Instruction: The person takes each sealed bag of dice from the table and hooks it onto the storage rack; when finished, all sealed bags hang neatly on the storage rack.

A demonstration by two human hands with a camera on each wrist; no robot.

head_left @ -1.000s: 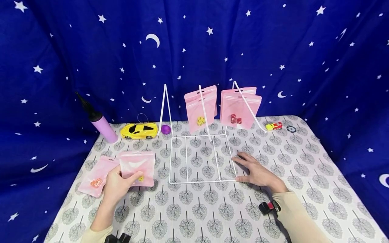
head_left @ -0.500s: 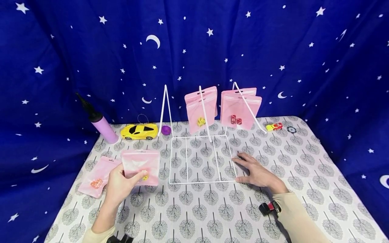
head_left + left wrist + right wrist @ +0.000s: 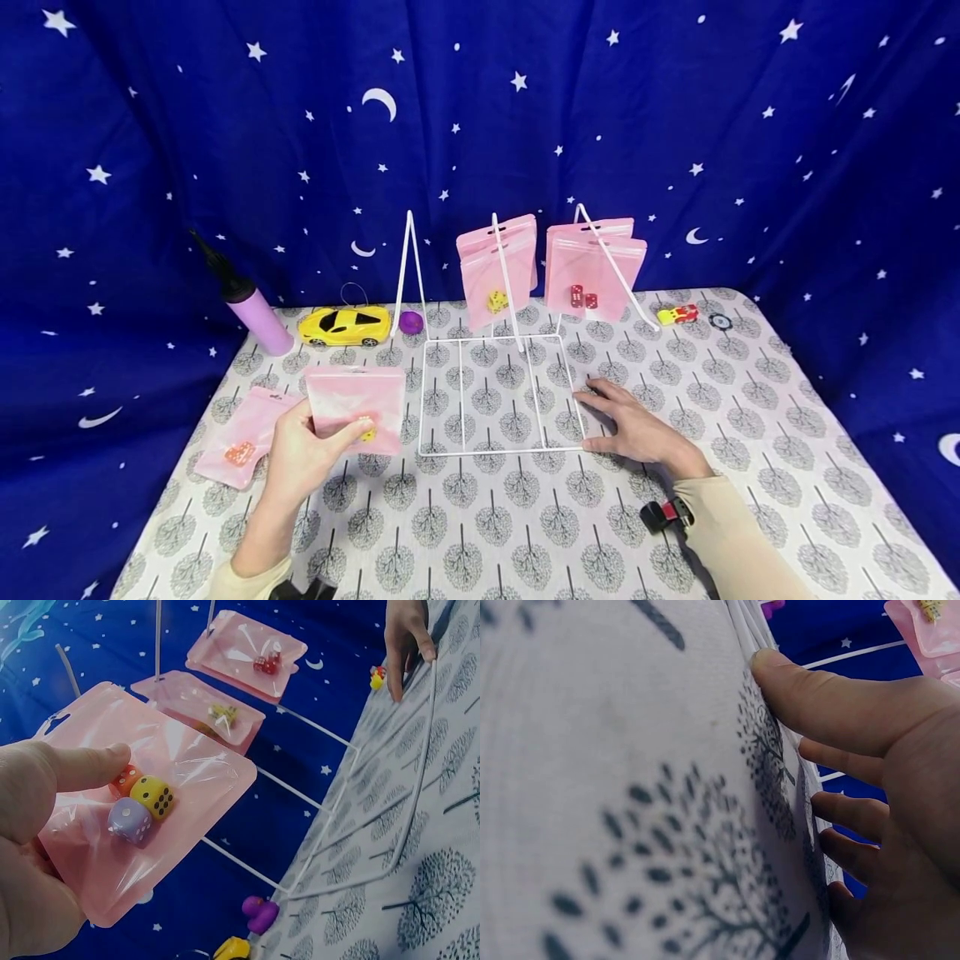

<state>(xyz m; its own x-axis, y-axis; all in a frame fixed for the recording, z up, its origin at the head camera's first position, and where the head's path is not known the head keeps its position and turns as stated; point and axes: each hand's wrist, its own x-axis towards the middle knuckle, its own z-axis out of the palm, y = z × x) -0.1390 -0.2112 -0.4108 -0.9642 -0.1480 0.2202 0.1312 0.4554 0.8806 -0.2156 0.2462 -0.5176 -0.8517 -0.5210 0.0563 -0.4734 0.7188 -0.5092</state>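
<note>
The left hand (image 3: pixel 300 458) pinches a glossy pink plastic zip pouch (image 3: pixel 356 408) by its lower corner, thumb on the front face and fingers curled behind, holding it lifted off the desk (image 3: pixel 525 517) and tilted toward the camera. The left wrist view shows three dice (image 3: pixel 140 806) loose inside it: one orange, one yellow with black pips, one pale lilac, all bunched just under the thumb.

The pouch hangs just left of the white wire display rack (image 3: pixel 498 392), whose flat rectangular base lies on the desk and whose thin prongs slant up and back. The nearest bare prong (image 3: pixel 408 271) stands up and to the right of the left hand's grip, so the pouch's slotted top edge sits below and in front of that prong's tip. The pouch's long axis runs roughly upright.

The right hand (image 3: pixel 637 429) lies flat, fingers spread and straight, pressing on the right front corner of the rack's base; it holds nothing. The left hand is the nearer one to the pouch and to the bare prong.

Other pink pouches with dice (image 3: pixel 592 267) hang on the middle and right prongs. One more pink pouch (image 3: pixel 243 433) lies flat on the desk left of the left hand. The desk's cloth is grey-white with a printed tree pattern.
</note>
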